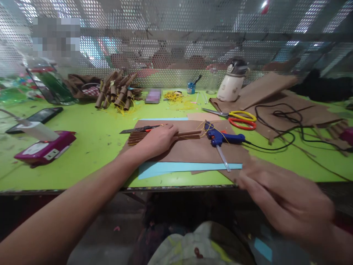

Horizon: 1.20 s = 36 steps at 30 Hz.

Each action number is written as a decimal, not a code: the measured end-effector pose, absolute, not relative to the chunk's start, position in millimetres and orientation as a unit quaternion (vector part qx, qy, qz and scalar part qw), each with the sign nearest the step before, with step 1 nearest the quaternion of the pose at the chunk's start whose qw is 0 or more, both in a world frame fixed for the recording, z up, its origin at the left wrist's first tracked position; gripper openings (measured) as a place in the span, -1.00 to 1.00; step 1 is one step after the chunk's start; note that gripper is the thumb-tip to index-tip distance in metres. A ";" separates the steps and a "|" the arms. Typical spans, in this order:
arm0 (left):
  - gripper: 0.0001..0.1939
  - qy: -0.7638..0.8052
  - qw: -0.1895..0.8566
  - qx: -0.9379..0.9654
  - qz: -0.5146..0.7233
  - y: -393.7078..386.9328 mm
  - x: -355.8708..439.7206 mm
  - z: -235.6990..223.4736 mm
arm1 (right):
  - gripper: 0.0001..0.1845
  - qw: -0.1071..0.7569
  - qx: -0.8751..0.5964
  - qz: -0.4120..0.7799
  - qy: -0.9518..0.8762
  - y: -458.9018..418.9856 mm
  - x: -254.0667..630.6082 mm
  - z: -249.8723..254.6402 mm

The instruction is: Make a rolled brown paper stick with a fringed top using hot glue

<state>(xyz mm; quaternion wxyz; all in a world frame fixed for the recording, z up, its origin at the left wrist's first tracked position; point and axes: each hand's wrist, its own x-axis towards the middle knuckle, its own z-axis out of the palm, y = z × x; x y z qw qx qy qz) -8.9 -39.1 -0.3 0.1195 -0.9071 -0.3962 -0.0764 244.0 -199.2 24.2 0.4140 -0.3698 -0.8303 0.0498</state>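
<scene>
My left hand (162, 138) is closed over a narrow bundle of pleated brown paper (136, 138) on the table. Just behind it lies a box cutter (135, 130) with its blade toward the left. My right hand (286, 198), smeared by motion, is at the table's front edge on the right. Its fingers are pinched together near the end of a light blue paper strip (190, 167); what they hold cannot be made out. Between and beyond both hands a blue hot glue gun (217, 136), with a clear glue stick in it, rests on a brown paper sheet (184, 151).
Scissors (242, 119) lie behind the glue gun, whose black cord (273, 148) runs right. Rolled brown paper tubes (118, 94), yellow string (173, 96), a blue paint jar (191, 87) and a thermos (232, 82) stand farther back. A purple power socket (45, 149) and a phone (35, 119) are left.
</scene>
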 end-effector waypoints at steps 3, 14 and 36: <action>-0.80 -0.397 0.117 -0.906 -0.084 -39.3 -8.8 -0.2 | -0.85 0.379 -0.367 0.034 -0.849 -186.2 237.5 14.8; -0.78 -0.410 0.096 -0.904 -0.077 -44.3 -7.6 2.8 | -0.66 0.329 -0.171 0.069 -0.926 -215.3 135.3 -25.5; -0.79 -0.407 0.088 -0.905 -0.084 -41.6 -8.0 5.4 | -0.67 0.513 -0.325 0.652 -0.454 -192.9 199.2 8.7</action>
